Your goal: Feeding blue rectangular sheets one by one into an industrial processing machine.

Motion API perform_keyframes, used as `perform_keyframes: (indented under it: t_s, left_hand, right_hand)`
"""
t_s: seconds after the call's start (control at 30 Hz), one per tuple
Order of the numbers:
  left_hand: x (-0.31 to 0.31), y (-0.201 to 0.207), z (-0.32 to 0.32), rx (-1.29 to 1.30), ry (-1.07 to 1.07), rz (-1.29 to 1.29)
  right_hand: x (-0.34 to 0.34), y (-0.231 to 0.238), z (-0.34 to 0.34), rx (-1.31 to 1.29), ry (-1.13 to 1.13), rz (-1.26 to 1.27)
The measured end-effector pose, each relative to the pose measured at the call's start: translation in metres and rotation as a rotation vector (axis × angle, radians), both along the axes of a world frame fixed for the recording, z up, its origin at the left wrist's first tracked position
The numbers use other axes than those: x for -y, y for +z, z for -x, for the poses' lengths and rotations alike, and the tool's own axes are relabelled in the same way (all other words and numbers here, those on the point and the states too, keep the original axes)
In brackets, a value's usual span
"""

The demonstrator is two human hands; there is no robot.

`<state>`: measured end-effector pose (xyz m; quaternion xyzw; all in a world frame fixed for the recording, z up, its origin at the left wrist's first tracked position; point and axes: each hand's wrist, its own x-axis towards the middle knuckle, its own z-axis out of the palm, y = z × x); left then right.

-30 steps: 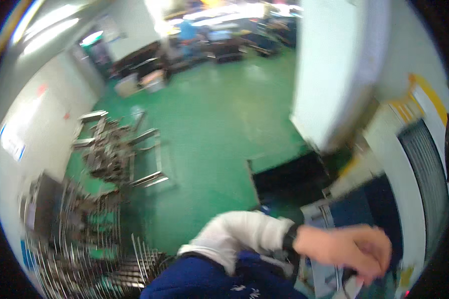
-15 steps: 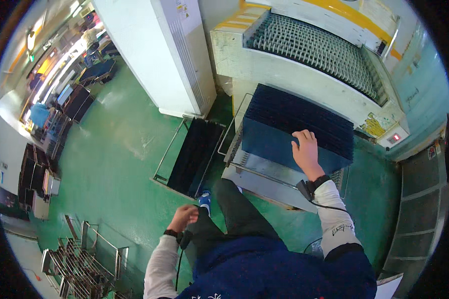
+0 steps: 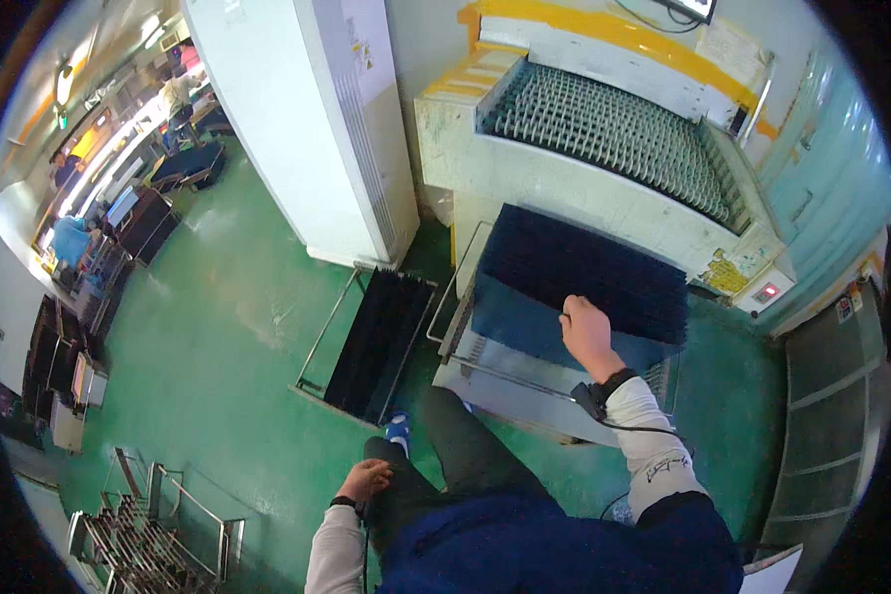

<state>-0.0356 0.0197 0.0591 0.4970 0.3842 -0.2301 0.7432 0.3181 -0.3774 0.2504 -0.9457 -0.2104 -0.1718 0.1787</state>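
Note:
A row of thin dark blue panels (image 3: 584, 259) stands packed on edge in a metal rack (image 3: 510, 373) in front of the machine. My right hand (image 3: 587, 337) is at the top edge of the nearest panel (image 3: 520, 322), its fingers curled closed there; the fingertips are partly hidden. Over my left thigh hangs my left hand (image 3: 368, 480), fingers loosely curled in, with nothing seen in it. On the floor left of my feet, a second wire rack (image 3: 319, 342) holds more dark panels (image 3: 376, 346) on edge.
Behind the panels stands a pale machine (image 3: 465, 148) with a bed of rollers (image 3: 614, 134). A white cabinet (image 3: 297, 129) rises at its left. Several metal racks (image 3: 144, 540) lie at the lower left. A grey door-like panel (image 3: 832, 426) is on the right. People work far left.
My right hand has gone from spread fingers on the panels to curled fingers at the near panel's top edge. My left hand has dropped closer to my thigh. The view has shifted slightly.

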Motion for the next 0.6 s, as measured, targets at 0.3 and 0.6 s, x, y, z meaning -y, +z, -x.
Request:
perform_keyframes:
  t_s: [0.3,0.6]
  left_hand:
    - [-0.008,-0.010,0.015,0.056,0.015,0.079]
    - [-0.014,-0.019,0.009,0.010,-0.049,-0.002]
  right_hand:
    - [0.015,0.027,-0.016,-0.153,-0.022,0.162]
    - [0.068,0.204,-0.018,0.140,-0.048,-0.063]
